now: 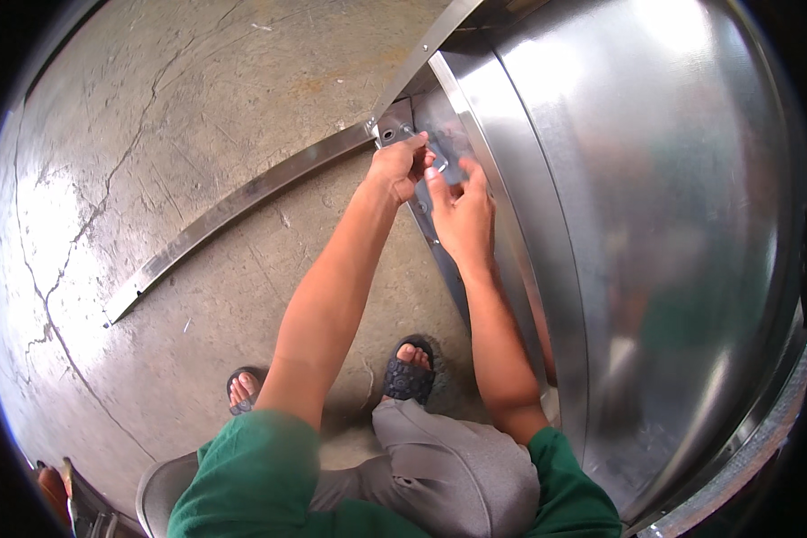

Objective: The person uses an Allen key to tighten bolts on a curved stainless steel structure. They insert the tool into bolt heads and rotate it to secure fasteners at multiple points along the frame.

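Note:
My left hand (403,167) is closed, its fingers pinched at a thin bent metal rod that looks like a hex key (444,165). It is beside the metal corner plate (389,134), which has a round hole in it. Close by on the right, my right hand (463,215) has its thumb and fingers apart, with nothing seen between them; its fingertips are slightly blurred. Both hands are over the lower part of a shiny sheet-metal frame (462,99). My fingers partly hide the rod and the spot it meets.
A large sheet-metal panel (655,224) fills the right side. From the corner plate a long metal strip (242,191) runs over the cracked concrete floor (90,179) to the lower left. My sandalled feet (411,369) are between strip and panel. Some reddish-brown object (52,491) lies at the lower left.

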`<action>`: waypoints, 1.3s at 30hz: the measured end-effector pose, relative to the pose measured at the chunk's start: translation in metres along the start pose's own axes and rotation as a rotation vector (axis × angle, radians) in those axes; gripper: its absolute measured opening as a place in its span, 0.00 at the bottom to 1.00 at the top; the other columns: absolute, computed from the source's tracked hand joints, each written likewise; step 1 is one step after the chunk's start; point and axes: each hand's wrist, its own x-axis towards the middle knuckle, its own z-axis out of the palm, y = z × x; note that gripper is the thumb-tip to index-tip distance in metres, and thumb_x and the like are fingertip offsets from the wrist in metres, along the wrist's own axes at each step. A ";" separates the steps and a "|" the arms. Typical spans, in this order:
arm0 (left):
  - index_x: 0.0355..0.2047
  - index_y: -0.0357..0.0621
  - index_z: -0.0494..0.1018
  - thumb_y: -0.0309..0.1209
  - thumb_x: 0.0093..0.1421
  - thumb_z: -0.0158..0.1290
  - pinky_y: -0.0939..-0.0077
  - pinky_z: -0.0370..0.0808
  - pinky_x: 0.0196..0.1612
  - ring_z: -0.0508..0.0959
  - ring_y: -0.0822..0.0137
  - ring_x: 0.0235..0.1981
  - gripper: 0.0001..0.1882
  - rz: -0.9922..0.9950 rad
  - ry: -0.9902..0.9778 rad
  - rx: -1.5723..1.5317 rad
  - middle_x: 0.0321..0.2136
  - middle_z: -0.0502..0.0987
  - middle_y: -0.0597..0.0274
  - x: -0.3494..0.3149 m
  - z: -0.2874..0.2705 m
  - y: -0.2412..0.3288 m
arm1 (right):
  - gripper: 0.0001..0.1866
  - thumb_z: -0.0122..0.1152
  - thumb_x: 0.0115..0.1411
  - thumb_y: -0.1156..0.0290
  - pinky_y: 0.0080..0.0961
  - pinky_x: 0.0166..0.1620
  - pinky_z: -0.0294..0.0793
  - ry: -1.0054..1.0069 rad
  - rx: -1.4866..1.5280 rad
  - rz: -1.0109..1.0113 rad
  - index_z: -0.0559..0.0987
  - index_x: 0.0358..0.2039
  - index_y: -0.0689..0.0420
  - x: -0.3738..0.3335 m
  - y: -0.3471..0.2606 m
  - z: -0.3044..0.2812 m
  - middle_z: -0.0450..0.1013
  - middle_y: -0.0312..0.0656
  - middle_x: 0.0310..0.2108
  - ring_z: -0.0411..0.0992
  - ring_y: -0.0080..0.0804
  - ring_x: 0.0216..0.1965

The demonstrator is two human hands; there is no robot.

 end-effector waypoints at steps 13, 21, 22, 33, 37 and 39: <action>0.37 0.44 0.71 0.41 0.74 0.46 0.76 0.64 0.12 0.66 0.70 0.13 0.14 -0.122 -0.163 -0.162 0.21 0.73 0.61 -0.013 0.005 -0.008 | 0.23 0.47 0.72 0.48 0.23 0.19 0.62 -0.078 1.119 0.736 0.72 0.32 0.55 0.024 -0.001 0.015 0.67 0.34 0.19 0.65 0.27 0.16; 0.31 0.39 0.78 0.38 0.65 0.61 0.77 0.74 0.25 0.74 0.73 0.22 0.13 0.066 0.087 0.054 0.27 0.78 0.63 -0.012 0.006 -0.007 | 0.14 0.50 0.72 0.64 0.41 0.30 0.71 -0.179 0.012 0.002 0.73 0.35 0.63 0.026 0.006 -0.005 0.75 0.51 0.25 0.77 0.52 0.30; 0.30 0.39 0.77 0.37 0.64 0.61 0.79 0.74 0.24 0.74 0.73 0.21 0.13 0.078 0.125 0.157 0.26 0.78 0.63 -0.012 0.008 -0.008 | 0.14 0.51 0.71 0.65 0.46 0.33 0.72 -0.115 -0.209 -0.242 0.73 0.36 0.65 0.023 0.009 -0.005 0.75 0.55 0.26 0.76 0.59 0.32; 0.32 0.37 0.76 0.30 0.68 0.55 0.80 0.77 0.30 0.75 0.72 0.24 0.10 0.081 0.040 0.154 0.24 0.75 0.63 -0.009 0.010 -0.006 | 0.20 0.55 0.71 0.54 0.22 0.22 0.70 -0.183 0.766 0.620 0.74 0.49 0.60 0.002 0.010 -0.010 0.74 0.39 0.24 0.76 0.29 0.20; 0.37 0.38 0.76 0.32 0.71 0.50 0.79 0.76 0.31 0.73 0.73 0.25 0.10 0.043 -0.113 -0.039 0.23 0.73 0.65 -0.013 0.006 -0.005 | 0.17 0.52 0.73 0.58 0.23 0.22 0.70 -0.159 0.436 0.273 0.77 0.51 0.58 0.008 0.014 0.002 0.74 0.40 0.23 0.76 0.28 0.20; 0.36 0.39 0.76 0.34 0.71 0.51 0.81 0.75 0.29 0.74 0.74 0.25 0.12 0.041 -0.041 0.002 0.24 0.74 0.67 -0.014 0.007 -0.004 | 0.16 0.52 0.72 0.61 0.28 0.25 0.72 -0.031 0.132 0.014 0.78 0.53 0.58 0.009 0.021 0.007 0.75 0.43 0.23 0.77 0.32 0.22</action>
